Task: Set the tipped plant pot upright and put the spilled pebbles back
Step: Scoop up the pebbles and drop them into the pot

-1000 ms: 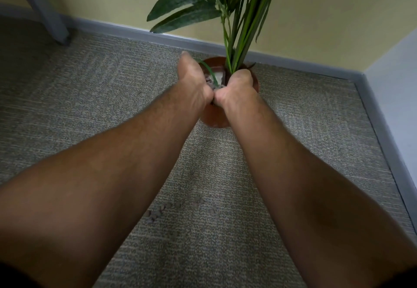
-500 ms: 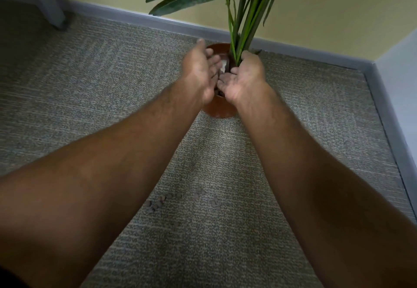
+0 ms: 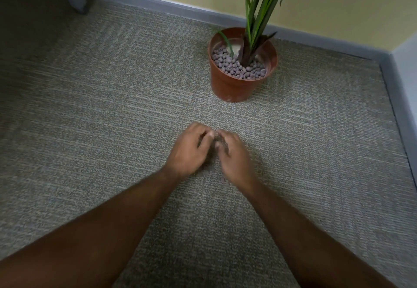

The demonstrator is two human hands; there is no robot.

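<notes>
Left hand [image 3: 188, 152] and right hand [image 3: 232, 154] cupped together on the carpet [image 3: 112, 107]!
Fingers curl, fingertips touching; contents blurred. Plant pot [image 3: 232, 84] upright beyond them, pebbles [image 3: 237, 67] inside.

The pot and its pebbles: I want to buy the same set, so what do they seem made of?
The plant pot looks like thin moulded plastic in a matt terracotta brown: smooth, even wall and a rolled rim, though fired clay cannot be ruled out. The pebbles look like expanded clay balls: small, rounded, dull grey-brown, with a rough, unglazed surface. They could also be small stones.
</notes>
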